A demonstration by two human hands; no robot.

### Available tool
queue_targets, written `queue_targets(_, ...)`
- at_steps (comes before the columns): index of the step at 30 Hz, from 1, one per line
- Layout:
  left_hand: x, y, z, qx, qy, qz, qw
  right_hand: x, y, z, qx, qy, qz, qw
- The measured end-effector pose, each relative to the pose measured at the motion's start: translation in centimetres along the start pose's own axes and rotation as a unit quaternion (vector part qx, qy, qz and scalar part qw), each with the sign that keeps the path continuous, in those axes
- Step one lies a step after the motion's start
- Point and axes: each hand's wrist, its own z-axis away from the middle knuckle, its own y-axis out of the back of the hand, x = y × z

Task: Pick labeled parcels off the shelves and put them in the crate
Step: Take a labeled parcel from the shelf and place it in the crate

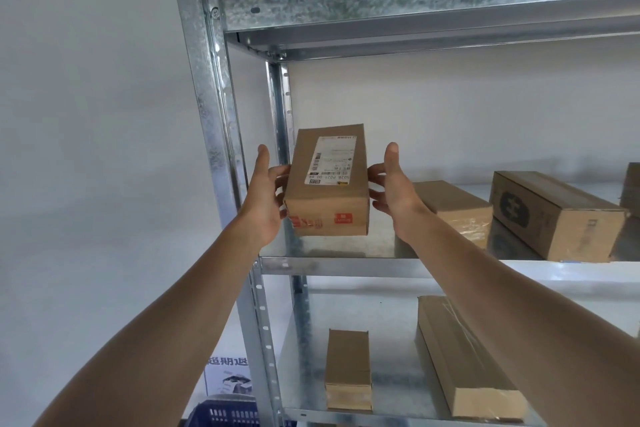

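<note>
The steel rack (207,80) is taking up most of the view, standing against a pale wall. A long carton (554,215) is lying on the middle shelf (346,267) at the right, with a plainer box (453,204) beside it; another long carton (464,357) and a small box (348,367) are sitting on the shelf below. A blue crate (225,412) is peeking in at the bottom edge, left of the rack.

The labeled parcel (329,180) is being held over the front left corner of the middle shelf — seemingly just clear of it — label facing up. The left hand (266,198) is gripping its left side, fingers (282,180) bent against the cardboard, thumb sticking up free. The right hand (394,191) is pressing the opposite side — its fingertips (375,172) spread apart, nearly straight and touching the right edge, thumb raised clear.
</note>
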Motion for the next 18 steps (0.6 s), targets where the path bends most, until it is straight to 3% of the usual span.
queue_targets(6, 0.5, -0.5, 0.4, -0.014, -0.004, -0.032, 0.999, 0.5, -0.3, -0.7, -0.009, -0.02, -0.012, 1.0)
queue_targets(18, -0.8, 0.1, -0.2, 0.0, 0.074, -0.114, 0.991, 2.1, -0.4, -0.7, -0.021, -0.082, 0.027, 0.996)
